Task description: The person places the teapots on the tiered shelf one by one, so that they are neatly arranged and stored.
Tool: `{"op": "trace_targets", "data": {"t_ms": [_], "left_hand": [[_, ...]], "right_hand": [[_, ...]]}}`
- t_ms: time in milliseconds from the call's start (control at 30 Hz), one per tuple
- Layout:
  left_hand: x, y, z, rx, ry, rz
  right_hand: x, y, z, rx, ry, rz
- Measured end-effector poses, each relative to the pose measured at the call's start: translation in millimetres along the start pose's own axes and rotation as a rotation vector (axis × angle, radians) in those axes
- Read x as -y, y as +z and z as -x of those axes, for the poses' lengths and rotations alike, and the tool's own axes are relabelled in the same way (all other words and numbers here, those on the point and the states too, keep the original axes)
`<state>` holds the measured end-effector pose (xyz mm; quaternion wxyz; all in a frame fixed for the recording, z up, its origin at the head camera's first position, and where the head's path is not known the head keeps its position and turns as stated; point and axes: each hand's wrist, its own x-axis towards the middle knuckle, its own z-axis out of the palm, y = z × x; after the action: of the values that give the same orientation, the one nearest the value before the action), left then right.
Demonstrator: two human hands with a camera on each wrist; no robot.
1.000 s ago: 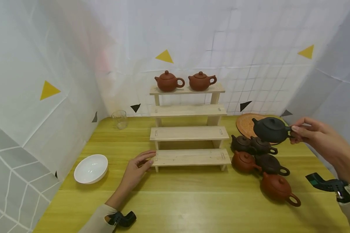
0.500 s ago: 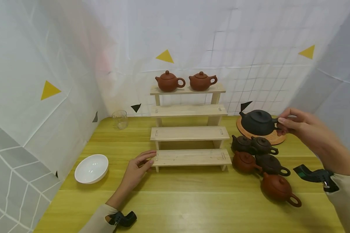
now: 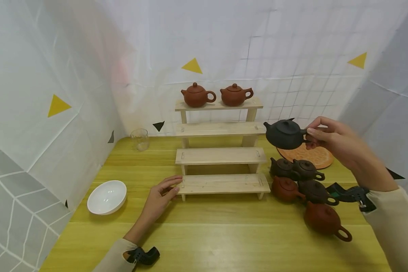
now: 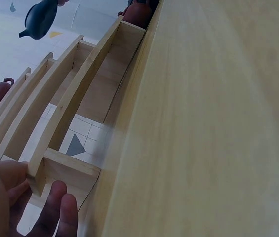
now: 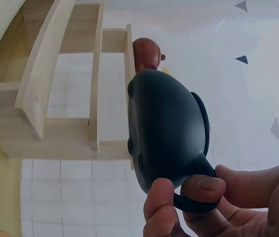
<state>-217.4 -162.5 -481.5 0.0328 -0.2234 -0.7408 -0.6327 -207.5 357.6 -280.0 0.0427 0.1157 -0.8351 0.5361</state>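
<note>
My right hand [image 3: 333, 139] pinches a black teapot [image 3: 285, 134] by its handle, holding it in the air right of the stepped wooden stand [image 3: 221, 185], level with its upper shelves. The right wrist view shows the teapot's dark underside [image 5: 166, 128] with finger and thumb at the handle loop. My left hand [image 3: 161, 194] grips the left end of the stand's lowest shelf; in the left wrist view its other fingers [image 4: 55, 202] hang loose beside the board. Two red-brown teapots, one on the left [image 3: 195, 95] and one on the right [image 3: 234, 95], stand on the top shelf.
Right of the stand sit several brown and reddish teapots, the nearest a red-brown teapot [image 3: 323, 219]. Behind them lies a round orange-brown board [image 3: 312, 155]. A white bowl [image 3: 107, 197] and a glass cup [image 3: 140, 139] stand on the table's left side.
My right hand has carried the black teapot left and slightly up, from over the round board toward the stand. My left hand has stayed at the lowest shelf.
</note>
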Motion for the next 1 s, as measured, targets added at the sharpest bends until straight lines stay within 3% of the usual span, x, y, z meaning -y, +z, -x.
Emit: {"op": "trace_targets", "data": {"t_ms": [200, 400, 600, 1000], "left_hand": [[0.2, -0.1, -0.1, -0.007, -0.006, -0.004], [-0.4, -0.2, -0.4, -0.009, -0.021, -0.001], [-0.2, 0.2, -0.3, 0.003, -0.022, 0.004], [-1.4, 0.9, -0.4, 0.0, -0.034, -0.002]], "right_hand": [[12, 11, -9.8, -0.007, 0.0, -0.022], [20, 19, -20.2, 0.025, -0.03, -0.158], [29, 28, -26.8, 0.006, -0.016, -0.084], [39, 42, -39.1, 0.025, -0.027, -0.112]]}}
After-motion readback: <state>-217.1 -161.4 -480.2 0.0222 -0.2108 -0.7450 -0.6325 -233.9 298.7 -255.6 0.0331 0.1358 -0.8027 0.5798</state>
